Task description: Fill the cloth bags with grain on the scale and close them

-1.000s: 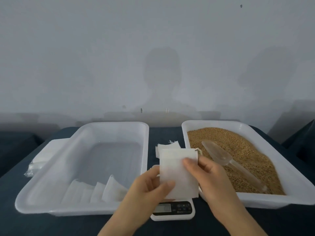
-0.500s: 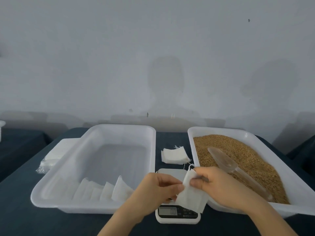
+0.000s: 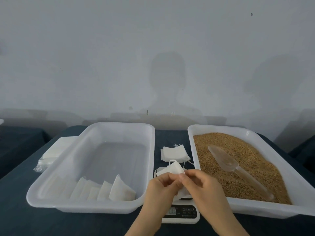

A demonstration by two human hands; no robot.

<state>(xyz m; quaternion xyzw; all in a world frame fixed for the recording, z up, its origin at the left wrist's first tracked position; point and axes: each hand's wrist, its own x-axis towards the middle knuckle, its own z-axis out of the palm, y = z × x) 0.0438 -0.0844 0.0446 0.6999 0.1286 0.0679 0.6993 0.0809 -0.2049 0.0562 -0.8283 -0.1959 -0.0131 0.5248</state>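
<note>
A small white cloth bag [image 3: 173, 169] is held above the white digital scale [image 3: 181, 213], between the two trays. Its long axis runs from the hands up and away from the person, leaning a little left, and the end with the looped drawstring points away toward the wall. The left hand [image 3: 161, 188] pinches the bag's near left edge between thumb and fingers, and the right hand [image 3: 200, 186] grips its near right edge the same way, so both hands are closed on the cloth and cover its lower part. The hands and bag hide most of the scale's platform; only its dark display panel shows below the wrists.

Just beyond the bag a small pile of flat white cloth bags [image 3: 174, 153] lies on the dark blue tablecloth [image 3: 15, 215]. To the right stands a white plastic tray [image 3: 255, 210] full of brown grain [image 3: 238, 160], with a clear plastic scoop [image 3: 226, 161] lying on the grain, bowl away and handle toward the person. To the left, a second white plastic tray [image 3: 56, 206] holds a row of filled white bags [image 3: 109, 189] leaning along its near wall. A stack of clear-wrapped white packets [image 3: 51, 154] lies beside that tray's left edge.
</note>
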